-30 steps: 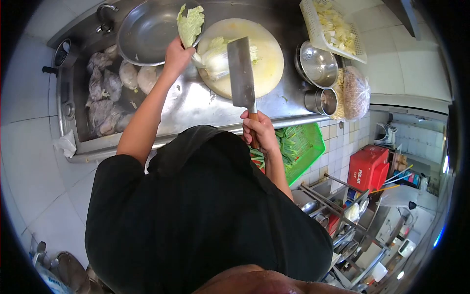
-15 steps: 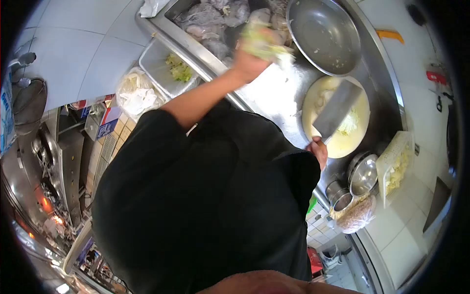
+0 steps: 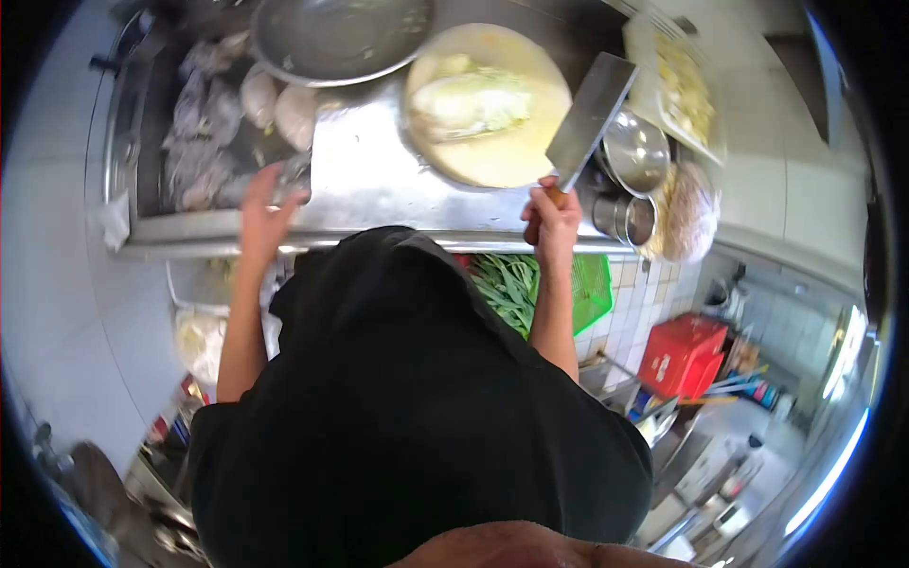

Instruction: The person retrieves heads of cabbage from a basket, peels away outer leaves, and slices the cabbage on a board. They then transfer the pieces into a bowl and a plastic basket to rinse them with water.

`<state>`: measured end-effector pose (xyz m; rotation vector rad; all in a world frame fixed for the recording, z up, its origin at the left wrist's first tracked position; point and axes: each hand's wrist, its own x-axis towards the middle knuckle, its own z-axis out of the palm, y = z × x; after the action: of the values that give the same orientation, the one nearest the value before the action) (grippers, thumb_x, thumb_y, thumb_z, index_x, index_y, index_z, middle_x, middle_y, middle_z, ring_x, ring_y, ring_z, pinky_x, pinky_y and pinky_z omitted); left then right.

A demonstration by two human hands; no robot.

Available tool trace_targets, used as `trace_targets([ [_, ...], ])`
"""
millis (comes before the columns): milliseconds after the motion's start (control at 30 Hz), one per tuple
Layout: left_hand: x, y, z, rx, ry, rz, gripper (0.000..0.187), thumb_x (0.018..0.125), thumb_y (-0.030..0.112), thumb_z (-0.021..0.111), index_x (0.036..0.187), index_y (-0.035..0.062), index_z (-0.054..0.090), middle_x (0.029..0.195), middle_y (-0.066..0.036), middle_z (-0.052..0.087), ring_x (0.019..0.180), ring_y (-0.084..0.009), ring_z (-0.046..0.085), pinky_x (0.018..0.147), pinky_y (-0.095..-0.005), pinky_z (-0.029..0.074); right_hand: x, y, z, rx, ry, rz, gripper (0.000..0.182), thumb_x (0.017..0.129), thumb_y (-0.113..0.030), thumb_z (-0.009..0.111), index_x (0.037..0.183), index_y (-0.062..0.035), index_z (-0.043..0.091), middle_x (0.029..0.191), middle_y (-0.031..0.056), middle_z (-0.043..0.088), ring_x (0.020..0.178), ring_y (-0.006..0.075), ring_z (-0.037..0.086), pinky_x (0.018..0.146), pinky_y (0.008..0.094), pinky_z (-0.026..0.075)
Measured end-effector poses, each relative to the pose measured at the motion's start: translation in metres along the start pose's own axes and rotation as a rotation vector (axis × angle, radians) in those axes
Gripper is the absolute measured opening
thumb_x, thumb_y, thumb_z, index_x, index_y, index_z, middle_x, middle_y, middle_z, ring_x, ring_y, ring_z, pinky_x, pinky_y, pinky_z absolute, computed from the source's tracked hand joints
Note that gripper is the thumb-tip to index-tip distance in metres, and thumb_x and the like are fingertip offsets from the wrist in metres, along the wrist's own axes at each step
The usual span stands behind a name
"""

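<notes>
A cleaver [image 3: 595,121] with a broad metal blade is in my right hand [image 3: 554,216], its fingers wrapped round the wooden handle and the blade tilted up beside the cutting board. On the round pale cutting board [image 3: 488,163] lies a pale green cabbage [image 3: 473,102]. My left hand [image 3: 270,199] is over the front edge of the sink [image 3: 180,225], fingers spread, nothing seen in it. Pale lumps [image 3: 295,117] and clear plastic bags [image 3: 201,123] lie in the sink just beyond that hand.
A large metal bowl [image 3: 346,43] stands behind the counter's middle. At right are a basket of cut pieces [image 3: 684,90], metal bowls [image 3: 636,151], a metal pot [image 3: 632,220] and a bagged item [image 3: 689,213]. Green leaves [image 3: 509,284] and a red crate [image 3: 677,355] are below.
The view has turned and shifted. My left hand has let go of the leafy piece it held and is nearer the sink's front edge. The cleaver has moved off the board, and a cabbage lies there.
</notes>
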<state>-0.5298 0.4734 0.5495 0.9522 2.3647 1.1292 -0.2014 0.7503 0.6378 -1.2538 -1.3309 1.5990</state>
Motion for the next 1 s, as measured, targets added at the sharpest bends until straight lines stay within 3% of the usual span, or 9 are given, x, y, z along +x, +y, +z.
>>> trace_targets([
  [67, 0.036, 0.099, 0.060, -0.124, -0.119, 0.238, 0.079, 0.075, 0.031, 0.084, 0.139, 0.0000, 0.049, 0.145, -0.023, 0.048, 0.134, -0.0375, 0.046, 0.112, -0.0436, 0.036, 0.003, 0.015, -0.014, 0.007, 0.070, 0.029, 0.021, 0.087, -0.003, 0.065, 0.106, -0.0010, 0.058, 0.066, 0.0023, 0.055, 0.049, 0.0113, 0.052, 0.045, 0.0251, 0.039],
  [133, 0.070, 0.171, 0.108, 0.042, -0.214, 0.491, 0.100, 0.067, 0.042, 0.087, 0.146, 0.0020, 0.041, 0.147, -0.026, 0.042, 0.138, -0.0419, 0.040, 0.113, -0.0479, 0.036, -0.005, 0.026, -0.034, -0.140, 0.101, 0.128, 0.022, 0.086, -0.007, 0.066, 0.106, 0.0004, 0.059, 0.061, 0.0026, 0.054, 0.047, 0.0115, 0.051, 0.042, 0.0266, 0.037],
  [267, 0.117, 0.242, 0.177, 0.727, -0.296, 0.417, 0.113, 0.063, 0.044, 0.088, 0.152, 0.0064, 0.029, 0.147, -0.026, 0.042, 0.135, -0.0403, 0.043, 0.109, -0.0554, 0.037, -0.034, 0.040, -0.047, -0.216, 0.112, 0.259, 0.024, 0.088, -0.011, 0.065, 0.107, 0.0021, 0.059, 0.057, 0.0034, 0.054, 0.044, 0.0117, 0.049, 0.041, 0.0277, 0.038],
  [367, 0.150, 0.238, 0.199, 0.810, -0.563, 0.402, 0.112, 0.062, 0.042, 0.089, 0.150, 0.0066, 0.031, 0.144, -0.024, 0.045, 0.132, -0.0381, 0.046, 0.106, -0.0558, 0.039, -0.050, 0.069, -0.057, -0.159, 0.107, 0.271, 0.025, 0.089, -0.012, 0.066, 0.107, 0.0024, 0.059, 0.057, 0.0028, 0.053, 0.043, 0.0114, 0.050, 0.040, 0.0279, 0.039],
  [467, 0.151, 0.209, 0.190, 0.771, -0.520, 0.821, 0.111, 0.060, 0.042, 0.089, 0.149, 0.0055, 0.033, 0.140, -0.022, 0.048, 0.130, -0.0365, 0.047, 0.104, -0.0556, 0.040, -0.058, 0.078, -0.063, -0.175, 0.092, 0.289, 0.032, 0.089, -0.013, 0.066, 0.113, 0.0049, 0.054, 0.058, 0.0042, 0.054, 0.043, 0.0122, 0.051, 0.040, 0.0284, 0.041],
  [600, 0.145, 0.230, 0.182, 0.858, -0.603, 0.795, 0.117, 0.055, 0.046, 0.091, 0.149, 0.0056, 0.033, 0.144, -0.020, 0.045, 0.136, -0.0378, 0.041, 0.108, -0.0625, 0.033, -0.055, 0.068, -0.064, -0.200, 0.081, 0.226, 0.043, 0.095, -0.021, 0.063, 0.129, 0.0035, 0.053, 0.064, 0.0042, 0.057, 0.047, 0.0118, 0.052, 0.042, 0.0288, 0.042],
  [700, 0.134, 0.244, 0.202, 0.965, -0.495, 0.742, 0.123, 0.050, 0.051, 0.092, 0.149, 0.0066, 0.034, 0.148, -0.017, 0.041, 0.144, -0.0388, 0.029, 0.109, -0.0733, 0.023, -0.047, 0.032, -0.057, -0.075, 0.031, 0.317, 0.043, 0.101, -0.034, 0.053, 0.127, -0.0002, 0.057, 0.066, 0.0048, 0.058, 0.049, 0.0124, 0.052, 0.047, 0.0303, 0.044],
  [833, 0.114, 0.259, 0.226, 0.923, -0.448, 0.718, 0.119, 0.052, 0.045, 0.093, 0.149, 0.0095, 0.035, 0.147, -0.013, 0.045, 0.140, -0.0328, 0.038, 0.108, -0.0706, 0.030, -0.022, 0.036, -0.046, -0.192, 0.037, 0.177, 0.052, 0.105, -0.043, 0.040, 0.123, 0.0007, 0.061, 0.065, 0.0120, 0.057, 0.060, 0.0227, 0.060, 0.065, 0.0390, 0.049],
  [1000, 0.117, 0.267, 0.233, 1.040, -0.484, 0.661, 0.104, 0.059, 0.041, 0.091, 0.146, 0.0121, 0.041, 0.135, -0.006, 0.055, 0.126, -0.0270, 0.052, 0.103, -0.0665, 0.038, -0.009, 0.027, -0.038, -0.226, -0.017, 0.221, 0.051, 0.105, -0.041, 0.040, 0.125, 0.0010, 0.060, 0.070, 0.0183, 0.061, 0.069, 0.0290, 0.064, 0.072, 0.0422, 0.050],
])
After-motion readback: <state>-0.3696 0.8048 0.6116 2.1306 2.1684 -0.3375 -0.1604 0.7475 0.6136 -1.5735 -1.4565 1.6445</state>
